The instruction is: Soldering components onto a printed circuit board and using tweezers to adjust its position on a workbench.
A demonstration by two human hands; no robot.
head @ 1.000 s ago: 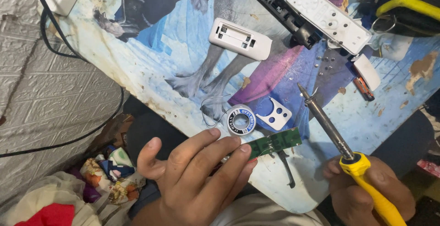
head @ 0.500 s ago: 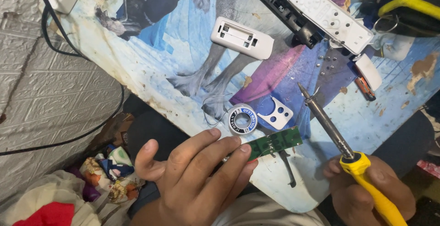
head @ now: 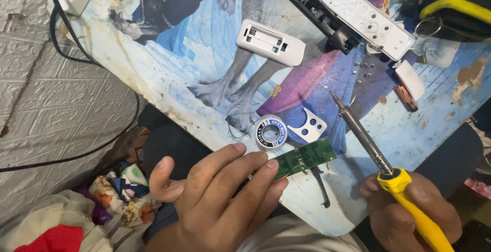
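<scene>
The left hand (head: pixel 220 201) has its fingers laid flat and close together on one end of a small green circuit board (head: pixel 303 158), pinning it to the table edge (head: pixel 169 73) so it lies flat. The board sticks out past the fingertips, leaving room to work. The right hand (head: pixel 409 213) is closed around the yellow handle of a soldering iron (head: pixel 381 157), with the tip pointing up and away, off the board. A spool of solder wire (head: pixel 271 132) sits just beyond the left fingertips, close enough to grab.
</scene>
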